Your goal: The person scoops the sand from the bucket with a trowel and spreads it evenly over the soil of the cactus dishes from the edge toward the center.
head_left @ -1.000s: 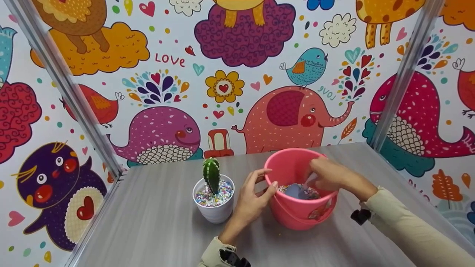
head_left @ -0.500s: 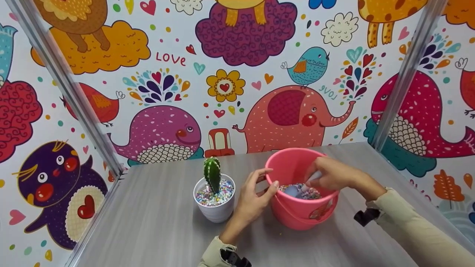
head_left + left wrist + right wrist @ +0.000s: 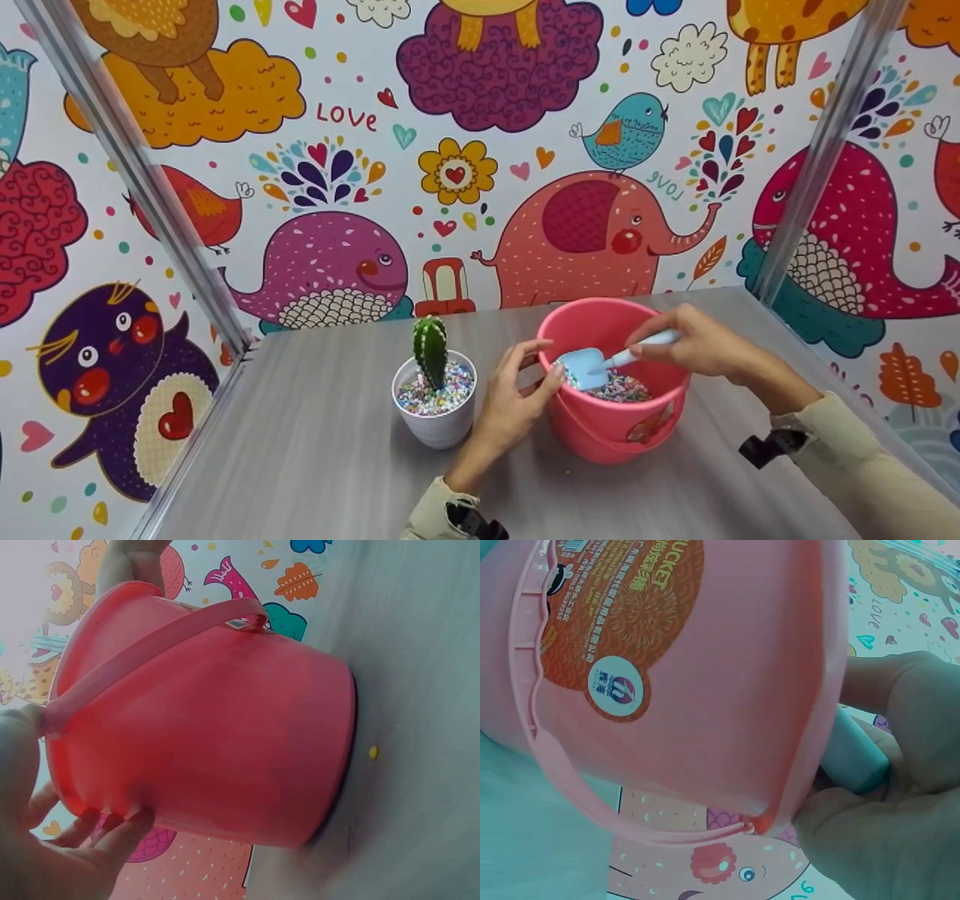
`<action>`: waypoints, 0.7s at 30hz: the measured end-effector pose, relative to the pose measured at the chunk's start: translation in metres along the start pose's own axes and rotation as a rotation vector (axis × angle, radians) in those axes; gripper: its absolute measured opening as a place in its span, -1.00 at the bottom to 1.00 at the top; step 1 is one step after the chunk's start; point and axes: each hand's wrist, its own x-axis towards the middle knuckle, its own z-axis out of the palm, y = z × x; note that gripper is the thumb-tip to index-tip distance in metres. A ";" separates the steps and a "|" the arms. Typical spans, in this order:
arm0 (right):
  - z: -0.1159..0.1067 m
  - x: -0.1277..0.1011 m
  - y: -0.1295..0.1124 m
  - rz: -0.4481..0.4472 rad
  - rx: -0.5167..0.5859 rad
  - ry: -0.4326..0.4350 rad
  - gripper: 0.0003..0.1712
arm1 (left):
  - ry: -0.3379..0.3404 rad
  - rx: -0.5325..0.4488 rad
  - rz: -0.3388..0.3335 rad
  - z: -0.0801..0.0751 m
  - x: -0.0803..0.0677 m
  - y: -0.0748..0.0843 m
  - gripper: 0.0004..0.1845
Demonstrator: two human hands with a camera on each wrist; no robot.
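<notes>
A pink bucket [image 3: 600, 435] stands on the table, holding small multicoloured beads or pebbles [image 3: 624, 388]. At its left rim my left hand [image 3: 512, 397] grips the side, thumb at the edge, fingers spread along the wall. The left wrist view shows those fingers [image 3: 124, 836] against the bucket. My right hand [image 3: 694, 341] holds a light blue toy shovel [image 3: 585, 367] by its handle, over the bucket's right rim. The shovel's blade is tilted inside near the left rim, with some beads on it. From the right wrist, only the handle end [image 3: 855, 754] shows.
Left of the bucket stands a white pot [image 3: 435, 429] with a green cactus [image 3: 430, 352] in multicoloured pebbles. A yellow bead [image 3: 373, 752] lies on the grey table [image 3: 315, 450]. Cartoon-printed walls [image 3: 360, 172] and metal posts [image 3: 135, 165] bound the table.
The right hand has risen and moved right, lifting the shovel out of the beads, so blade and handle now show. The left hand stays on the bucket.
</notes>
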 end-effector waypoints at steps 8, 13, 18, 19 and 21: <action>-0.003 -0.008 0.004 -0.054 0.059 0.031 -0.64 | 0.001 0.009 0.007 0.000 0.000 -0.003 -0.46; -0.006 -0.014 0.006 -0.066 0.066 0.061 -0.63 | 0.004 0.005 0.009 0.000 0.000 -0.002 -0.48; -0.008 -0.017 0.009 -0.063 0.093 0.100 -0.62 | 0.006 -0.010 -0.005 0.001 0.000 -0.001 -0.48; -0.008 -0.018 0.010 -0.060 0.099 0.106 -0.61 | 0.007 -0.013 -0.008 0.001 -0.001 -0.001 -0.48; -0.008 -0.019 0.012 -0.051 0.112 0.116 -0.58 | 0.015 0.007 -0.012 0.001 -0.001 0.000 -0.48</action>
